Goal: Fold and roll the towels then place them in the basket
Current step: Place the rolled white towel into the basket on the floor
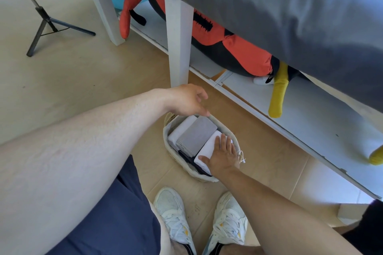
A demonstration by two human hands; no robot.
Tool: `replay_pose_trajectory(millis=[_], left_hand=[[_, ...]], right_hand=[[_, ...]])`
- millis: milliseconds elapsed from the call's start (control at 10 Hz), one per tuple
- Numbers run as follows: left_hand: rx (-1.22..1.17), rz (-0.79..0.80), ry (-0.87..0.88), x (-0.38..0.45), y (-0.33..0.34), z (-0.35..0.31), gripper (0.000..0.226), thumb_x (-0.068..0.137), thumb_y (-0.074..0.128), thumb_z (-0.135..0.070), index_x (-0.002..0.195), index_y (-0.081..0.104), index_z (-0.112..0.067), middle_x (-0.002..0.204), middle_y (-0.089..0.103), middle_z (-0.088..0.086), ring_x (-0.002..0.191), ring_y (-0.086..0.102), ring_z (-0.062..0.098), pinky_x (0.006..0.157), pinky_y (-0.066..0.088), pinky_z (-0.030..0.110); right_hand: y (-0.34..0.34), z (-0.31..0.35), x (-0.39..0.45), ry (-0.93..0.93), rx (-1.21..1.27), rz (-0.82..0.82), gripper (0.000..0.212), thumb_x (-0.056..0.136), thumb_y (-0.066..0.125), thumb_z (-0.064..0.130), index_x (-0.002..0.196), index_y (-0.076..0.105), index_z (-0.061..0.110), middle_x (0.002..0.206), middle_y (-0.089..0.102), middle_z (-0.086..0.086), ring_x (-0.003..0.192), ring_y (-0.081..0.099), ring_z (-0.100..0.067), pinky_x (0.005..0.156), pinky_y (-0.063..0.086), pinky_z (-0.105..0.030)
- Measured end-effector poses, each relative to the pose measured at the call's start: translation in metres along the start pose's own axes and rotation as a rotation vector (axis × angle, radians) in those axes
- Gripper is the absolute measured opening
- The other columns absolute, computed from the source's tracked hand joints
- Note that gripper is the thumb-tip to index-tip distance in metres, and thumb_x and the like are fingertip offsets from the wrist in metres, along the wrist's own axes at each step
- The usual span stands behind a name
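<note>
A pale woven basket stands on the floor in front of my feet. Inside it lie a white rolled towel at the left, a grey rolled towel in the middle and a white rolled towel at the right, over dark cloth. My right hand rests flat on the right white towel, fingers straight. My left hand hovers above the basket's far rim with loosely curled fingers, holding nothing.
A white table leg stands just beyond the basket, with a grey cloth hanging over the table. An orange and black plush toy lies on a low white shelf. A black tripod stands far left. My white shoes are near.
</note>
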State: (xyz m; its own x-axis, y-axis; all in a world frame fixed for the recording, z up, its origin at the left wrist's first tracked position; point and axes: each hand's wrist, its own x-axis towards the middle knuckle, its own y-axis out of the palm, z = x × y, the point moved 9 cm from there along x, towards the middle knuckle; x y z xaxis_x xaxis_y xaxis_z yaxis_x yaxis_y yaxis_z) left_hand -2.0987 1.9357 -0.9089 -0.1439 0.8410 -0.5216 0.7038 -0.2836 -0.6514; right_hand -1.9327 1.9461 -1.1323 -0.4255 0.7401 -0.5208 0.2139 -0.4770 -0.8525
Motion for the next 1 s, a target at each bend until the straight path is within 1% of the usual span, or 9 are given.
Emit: replay_pose_trajectory(millis=[100, 200, 400, 600, 900, 1000], left_hand=[[-0.004, 0.002, -0.004, 0.001, 0.001, 0.003, 0.061, 0.09, 0.072, -0.039, 0.144, 0.048, -0.026, 0.141, 0.053, -0.005, 0.124, 0.053, 0.015, 0.095, 0.043, 0.025], [-0.005, 0.006, -0.009, 0.002, 0.002, 0.007, 0.06, 0.091, 0.072, -0.038, 0.144, 0.048, -0.025, 0.141, 0.053, -0.005, 0.124, 0.053, 0.015, 0.093, 0.043, 0.025], [-0.007, 0.005, -0.006, 0.003, 0.0, 0.008, 0.061, 0.09, 0.072, -0.039, 0.145, 0.047, -0.025, 0.142, 0.053, -0.005, 0.124, 0.053, 0.014, 0.089, 0.04, 0.024], [0.005, -0.002, 0.008, 0.003, 0.001, 0.003, 0.062, 0.09, 0.072, -0.04, 0.145, 0.047, -0.025, 0.142, 0.053, -0.004, 0.125, 0.053, 0.015, 0.09, 0.039, 0.024], [0.015, -0.008, 0.009, -0.003, 0.003, 0.0, 0.062, 0.09, 0.072, -0.041, 0.145, 0.047, -0.026, 0.144, 0.051, -0.003, 0.125, 0.052, 0.017, 0.092, 0.04, 0.026], [0.011, -0.024, 0.014, -0.009, 0.002, -0.004, 0.063, 0.09, 0.072, -0.041, 0.145, 0.047, -0.025, 0.144, 0.051, -0.003, 0.125, 0.052, 0.017, 0.092, 0.041, 0.026]], right_hand=[[-0.002, 0.002, -0.001, 0.039, -0.028, -0.035, 0.107, 0.092, 0.027, 0.078, 0.157, -0.018, 0.007, 0.167, -0.019, -0.013, 0.155, -0.014, -0.029, 0.125, -0.004, -0.041], [-0.002, 0.003, 0.0, 0.064, -0.043, -0.038, 0.107, 0.093, 0.025, 0.078, 0.157, -0.018, 0.005, 0.167, -0.016, -0.014, 0.155, -0.012, -0.031, 0.126, -0.003, -0.043], [-0.005, 0.004, -0.001, 0.056, -0.027, -0.03, 0.105, 0.094, 0.025, 0.076, 0.158, -0.016, 0.003, 0.168, -0.014, -0.014, 0.155, -0.011, -0.031, 0.127, -0.001, -0.042], [-0.014, 0.0, -0.01, 0.055, 0.005, -0.067, 0.102, 0.095, 0.024, 0.075, 0.158, -0.012, 0.004, 0.168, -0.013, -0.011, 0.156, -0.011, -0.025, 0.125, -0.007, -0.039], [-0.03, -0.007, -0.022, 0.042, 0.003, -0.109, 0.097, 0.096, 0.021, 0.073, 0.16, -0.004, 0.004, 0.169, -0.003, -0.011, 0.156, -0.008, -0.027, 0.126, -0.003, -0.039], [-0.037, -0.01, -0.025, 0.044, 0.002, -0.13, 0.097, 0.097, 0.02, 0.072, 0.16, -0.004, 0.003, 0.169, -0.003, -0.011, 0.156, -0.008, -0.027, 0.127, -0.002, -0.039]])
